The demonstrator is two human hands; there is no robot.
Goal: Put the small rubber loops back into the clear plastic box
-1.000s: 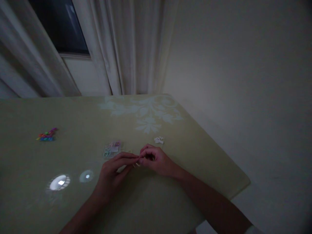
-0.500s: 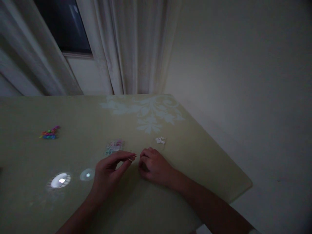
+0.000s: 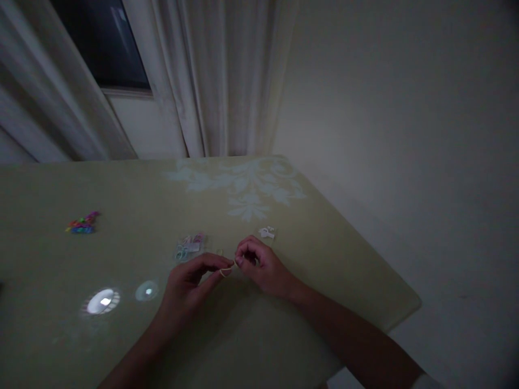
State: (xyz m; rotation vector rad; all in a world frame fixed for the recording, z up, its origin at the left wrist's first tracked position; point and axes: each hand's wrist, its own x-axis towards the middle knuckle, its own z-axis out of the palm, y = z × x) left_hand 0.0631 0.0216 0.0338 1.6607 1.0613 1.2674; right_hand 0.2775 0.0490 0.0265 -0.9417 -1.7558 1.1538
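Note:
Between thumb and fingertips, my left hand (image 3: 188,283) pinches a thin pale yellow band (image 3: 225,272), which loops out below the fingers. My right hand (image 3: 263,266) has thumb and forefinger closed on the band's other end, just right of the left fingertips. Both hands are above the table, close together. A clear bag of pastel rings (image 3: 190,246) lies behind my left hand. Past my right hand is a small clear packet with white pieces (image 3: 266,233). A small pale ring (image 3: 219,252) rests behind the fingertips.
A heap of brightly coloured small pieces (image 3: 83,222) lies at the left of the pale green table (image 3: 133,200). Light reflections show on the glossy surface at the left front. Curtains (image 3: 227,81) hang behind the table, and a wall stands at the right.
My right hand has risen a little and its fingers have closed on the band. My left hand has shifted slightly right, and more of the band's loop shows.

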